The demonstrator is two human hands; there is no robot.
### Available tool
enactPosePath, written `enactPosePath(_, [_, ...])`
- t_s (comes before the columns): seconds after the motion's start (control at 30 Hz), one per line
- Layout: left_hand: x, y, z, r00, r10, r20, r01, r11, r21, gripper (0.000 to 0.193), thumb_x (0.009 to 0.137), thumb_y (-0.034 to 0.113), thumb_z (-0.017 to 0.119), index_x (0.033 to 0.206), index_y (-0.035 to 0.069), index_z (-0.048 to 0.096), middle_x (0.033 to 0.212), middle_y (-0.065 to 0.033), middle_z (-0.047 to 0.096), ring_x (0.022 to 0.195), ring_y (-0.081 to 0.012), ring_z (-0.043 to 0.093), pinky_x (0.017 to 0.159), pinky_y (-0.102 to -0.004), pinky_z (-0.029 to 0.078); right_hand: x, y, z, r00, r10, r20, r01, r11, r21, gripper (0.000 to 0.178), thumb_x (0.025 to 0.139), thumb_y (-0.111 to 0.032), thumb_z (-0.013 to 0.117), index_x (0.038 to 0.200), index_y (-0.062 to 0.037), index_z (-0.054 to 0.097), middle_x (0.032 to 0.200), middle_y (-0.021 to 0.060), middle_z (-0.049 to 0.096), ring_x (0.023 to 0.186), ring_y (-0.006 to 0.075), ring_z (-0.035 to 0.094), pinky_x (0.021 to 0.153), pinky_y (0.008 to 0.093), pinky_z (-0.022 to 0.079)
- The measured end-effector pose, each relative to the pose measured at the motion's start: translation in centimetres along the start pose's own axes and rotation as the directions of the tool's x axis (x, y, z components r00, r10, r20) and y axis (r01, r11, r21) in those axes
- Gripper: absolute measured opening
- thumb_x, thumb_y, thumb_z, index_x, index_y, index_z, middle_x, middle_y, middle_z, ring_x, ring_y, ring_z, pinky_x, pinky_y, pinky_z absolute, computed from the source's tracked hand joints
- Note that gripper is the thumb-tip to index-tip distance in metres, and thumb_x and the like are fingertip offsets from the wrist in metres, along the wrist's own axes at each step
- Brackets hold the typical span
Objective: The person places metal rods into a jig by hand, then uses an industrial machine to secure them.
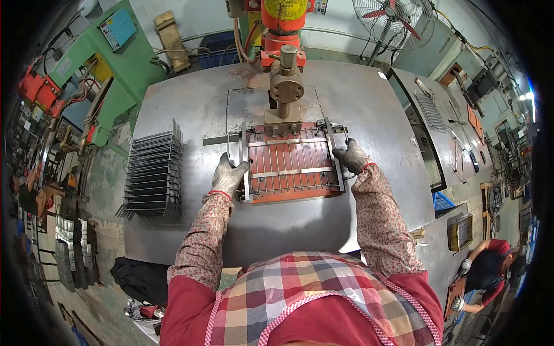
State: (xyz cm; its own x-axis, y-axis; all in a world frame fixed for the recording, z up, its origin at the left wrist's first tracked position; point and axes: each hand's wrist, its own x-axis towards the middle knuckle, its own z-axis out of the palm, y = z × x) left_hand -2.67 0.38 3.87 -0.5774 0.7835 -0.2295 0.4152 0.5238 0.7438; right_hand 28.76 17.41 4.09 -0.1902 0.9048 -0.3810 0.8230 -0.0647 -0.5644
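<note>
Steel table (pixel 190 101): broad, smooth.
Red fixture (pixel 300 196): on it, at the press head (pixel 284 89); I judge it heavy, rigid.
Wire grid (pixel 283 157): on the fixture; likely light, stiff; I'd hold its edges.
Left hand (pixel 227 176): fingers curled around the left handle (pixel 228 143).
Right hand (pixel 352 157): likewise on the right handle (pixel 345 134), my best hold.

Bright, fairly even light covered the table (pixel 193 101), leaving a soft sheen and a dim shadow along its near side. A lamp (pixel 527 97) glared at far right. The centre looked sharp; the outer view bent, softened and blackened.
</note>
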Motion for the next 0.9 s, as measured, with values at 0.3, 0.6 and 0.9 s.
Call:
enactPosePath(0.3, [2.2, -1.9, 3.5, 0.996, 0.05, 0.073, -0.033, 0.975, -0.22, 0.066, 0.068, 0.032, 0.07, 0.114, -0.007, 0.045, 0.093, -0.0209, 0.059, 0.085, -0.0324, 0.061, 0.076, -0.0398, 0.049, 1.6, 1.9, -1.5, 0.998, 0.046, -0.035, -0.049, 0.995, -0.091, 0.07, 0.079, -0.041, 0.063, 0.128, 0.0014, 0.038, 0.089, 0.0156, 0.062, 0.065, 0.0196, 0.058, 0.054, 0.035, 0.047])
enactPosePath(0.6, [1.6, -1.5, 4.0, 0.995, 0.052, 0.085, -0.032, 0.975, -0.219, 0.074, 0.069, 0.03, 0.069, 0.124, -0.006, 0.037, 0.104, -0.0218, 0.056, 0.092, -0.0286, 0.059, 0.081, -0.0379, 0.048, 1.4, 2.9, -1.8, 0.996, 0.046, -0.072, -0.05, 0.998, -0.049, 0.07, 0.078, -0.043, 0.064, 0.128, 0.0003, 0.041, 0.09, 0.014, 0.063, 0.064, 0.0177, 0.057, 0.054, 0.0331, 0.046])
enactPosePath(0.9, [1.9, -2.9, 2.2, 0.993, 0.002, 0.115, 0.031, 0.957, -0.29, 0.076, 0.065, 0.028, 0.073, 0.126, -0.004, 0.04, 0.111, -0.0208, 0.055, 0.098, -0.0278, 0.057, 0.081, -0.0372, 0.047, 0.1, 0.1, -0.6, 0.995, 0.093, -0.021, -0.094, 0.995, -0.017, 0.071, 0.077, -0.042, 0.066, 0.128, 0.0014, 0.042, 0.102, 0.02, 0.061, 0.081, 0.0246, 0.062, 0.066, 0.0381, 0.049])
